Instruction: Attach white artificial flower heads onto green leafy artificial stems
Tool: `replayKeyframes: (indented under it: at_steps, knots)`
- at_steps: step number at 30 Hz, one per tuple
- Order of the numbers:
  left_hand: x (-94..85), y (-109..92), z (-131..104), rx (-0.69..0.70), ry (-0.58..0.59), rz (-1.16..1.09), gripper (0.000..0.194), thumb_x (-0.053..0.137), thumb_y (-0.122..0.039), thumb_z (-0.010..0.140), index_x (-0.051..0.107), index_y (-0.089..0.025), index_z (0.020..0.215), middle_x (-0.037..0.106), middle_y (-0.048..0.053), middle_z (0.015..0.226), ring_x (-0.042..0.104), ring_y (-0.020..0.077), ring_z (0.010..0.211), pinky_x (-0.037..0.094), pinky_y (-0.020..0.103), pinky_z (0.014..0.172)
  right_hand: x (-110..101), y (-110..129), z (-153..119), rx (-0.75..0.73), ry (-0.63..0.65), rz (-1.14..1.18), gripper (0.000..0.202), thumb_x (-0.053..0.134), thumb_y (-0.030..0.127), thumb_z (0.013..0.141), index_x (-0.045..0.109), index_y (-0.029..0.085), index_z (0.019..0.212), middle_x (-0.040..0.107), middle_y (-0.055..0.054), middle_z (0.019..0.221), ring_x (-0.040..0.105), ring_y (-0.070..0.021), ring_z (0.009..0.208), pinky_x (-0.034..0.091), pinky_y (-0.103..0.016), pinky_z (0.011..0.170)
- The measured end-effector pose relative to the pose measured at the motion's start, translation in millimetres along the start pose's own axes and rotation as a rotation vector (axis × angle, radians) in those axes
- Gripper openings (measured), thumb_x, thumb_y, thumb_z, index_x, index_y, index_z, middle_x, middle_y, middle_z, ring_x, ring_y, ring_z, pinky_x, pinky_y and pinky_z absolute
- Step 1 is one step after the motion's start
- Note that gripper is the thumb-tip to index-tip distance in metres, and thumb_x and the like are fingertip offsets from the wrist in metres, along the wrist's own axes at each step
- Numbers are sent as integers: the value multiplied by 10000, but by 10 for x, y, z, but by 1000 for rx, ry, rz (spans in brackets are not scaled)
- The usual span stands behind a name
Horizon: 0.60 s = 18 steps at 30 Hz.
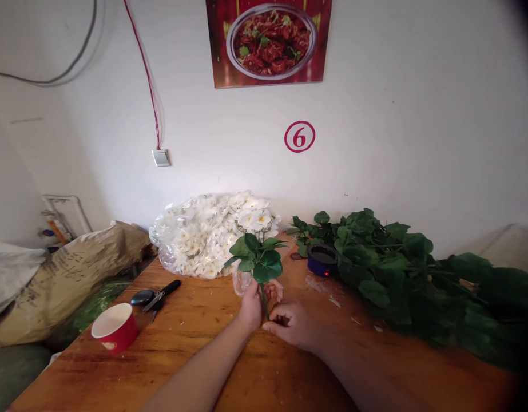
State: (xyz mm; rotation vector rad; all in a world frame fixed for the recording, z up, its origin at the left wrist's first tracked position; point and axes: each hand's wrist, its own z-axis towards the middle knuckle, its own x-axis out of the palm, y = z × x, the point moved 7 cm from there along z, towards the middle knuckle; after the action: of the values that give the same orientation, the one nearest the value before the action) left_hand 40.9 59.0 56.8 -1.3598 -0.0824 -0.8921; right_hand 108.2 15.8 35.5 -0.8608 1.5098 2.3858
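Observation:
Upright above the table is an artificial leaf stem (268, 266), a spray of glossy green leaves on a thin green stalk. My left hand (250, 306) grips the stalk just below the leaves, with some fingers curled loosely behind it. At the stalk's lower end, my right hand (292, 324) pinches with thumb and forefinger. White flowers with yellow centres (255, 219) show right above the leaves; whether they belong to this stem I cannot tell. Behind lies a clear plastic bag of white artificial flowers (203, 234).
To the right spreads a heap of green artificial foliage (388, 257) beside a round blue pot with a red light (321, 268). On the left are a red paper bowl (122, 335), black-handled snips (163, 297) and a dark oval object (142, 297). Sacks (92, 263) lie past the wooden table's (182, 337) left edge.

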Motion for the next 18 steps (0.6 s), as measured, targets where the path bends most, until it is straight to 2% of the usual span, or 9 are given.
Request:
replayKeyframes:
  at_steps: [3, 5, 8, 12, 15, 18]
  knots:
    - [-46, -1, 14, 14, -22, 1, 467, 485, -561, 808, 602, -140, 642, 599, 103, 652, 591, 203, 680, 444, 292, 613, -25, -14, 3, 25, -64, -1, 227, 647, 373, 771, 617, 185, 648, 538, 26, 568, 422, -89, 516, 303, -217, 485]
    - [-83, -4, 26, 23, -45, -23, 485, 496, -586, 799, 604, -136, 654, 602, 96, 649, 585, 190, 657, 436, 279, 593, -73, 68, 3, 2, -111, -5, 241, 645, 385, 774, 621, 184, 643, 557, 20, 577, 441, -95, 524, 324, -222, 496]
    - [-139, 30, 53, -17, -52, -54, 580, 476, -682, 797, 608, -131, 674, 604, 83, 633, 566, 166, 601, 414, 258, 555, -242, 370, -21, -114, -199, -12, 283, 602, 395, 825, 613, 190, 630, 594, 9, 598, 499, -109, 571, 388, -237, 565]
    - [-207, 66, 93, -28, -32, -33, 609, 478, -693, 812, 624, -118, 681, 595, 67, 605, 513, 126, 519, 376, 238, 517, -640, 792, -175, -215, -373, 65, 257, 564, 380, 883, 650, 201, 719, 621, -5, 625, 562, -119, 583, 435, -252, 575]
    - [-243, 85, 105, -29, -46, 7, 586, 477, -653, 839, 636, -112, 682, 577, 58, 585, 501, 118, 505, 370, 229, 507, -1038, 987, -467, -263, -621, 241, 200, 555, 362, 906, 660, 196, 872, 628, -12, 674, 550, -113, 511, 433, -260, 493]
    - [-241, 86, 104, -28, -52, 48, 558, 487, -612, 851, 647, -105, 683, 567, 57, 575, 499, 118, 502, 371, 224, 495, -1433, 1200, -943, -386, -963, 348, 146, 592, 313, 896, 643, 198, 972, 573, 18, 628, 516, -110, 486, 428, -279, 491]
